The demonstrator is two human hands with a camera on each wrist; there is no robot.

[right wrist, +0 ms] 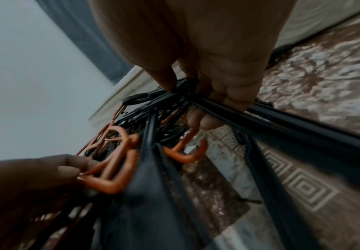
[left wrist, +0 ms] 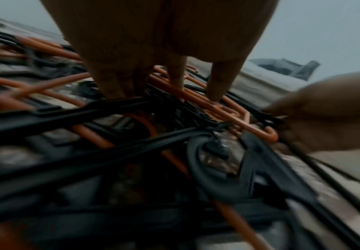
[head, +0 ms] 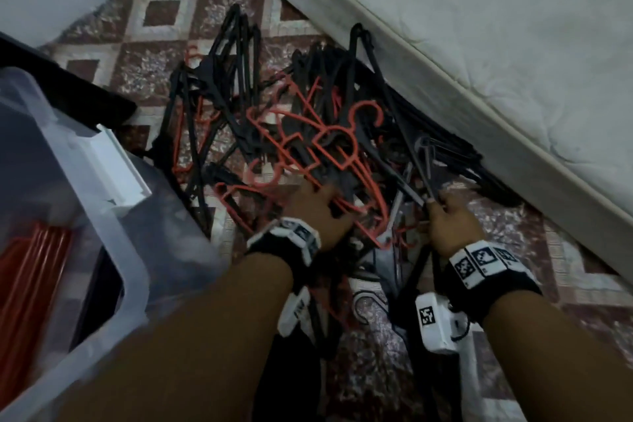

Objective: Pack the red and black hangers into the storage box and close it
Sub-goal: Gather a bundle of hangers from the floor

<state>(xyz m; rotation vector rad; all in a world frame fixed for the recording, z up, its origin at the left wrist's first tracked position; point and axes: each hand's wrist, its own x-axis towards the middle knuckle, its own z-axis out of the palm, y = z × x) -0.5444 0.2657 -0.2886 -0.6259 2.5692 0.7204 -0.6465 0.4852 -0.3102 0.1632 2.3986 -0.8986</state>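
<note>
A tangled pile of black hangers (head: pixel 226 79) and red hangers (head: pixel 329 144) lies on the rug. My left hand (head: pixel 322 199) reaches into the pile's near side, its straight fingers (left wrist: pixel 217 88) poking down among the red hangers (left wrist: pixel 217 108). To its right, my right hand (head: pixel 438 202) grips a bundle of black hangers (head: pixel 423 161); in the right wrist view its fingers (right wrist: pixel 204 121) curl round the black bars (right wrist: pixel 281 128). The clear storage box (head: pixel 113 243) stands open at the left, with red hangers (head: pixel 30 260) inside.
A white mattress (head: pixel 479 27) runs along the right, and hangers lie against its edge. The box's black lid (head: pixel 78 86) lies behind the box. A white latch (head: pixel 120 168) sticks out from the box rim. The patterned rug (head: pixel 161 14) shows beyond the pile.
</note>
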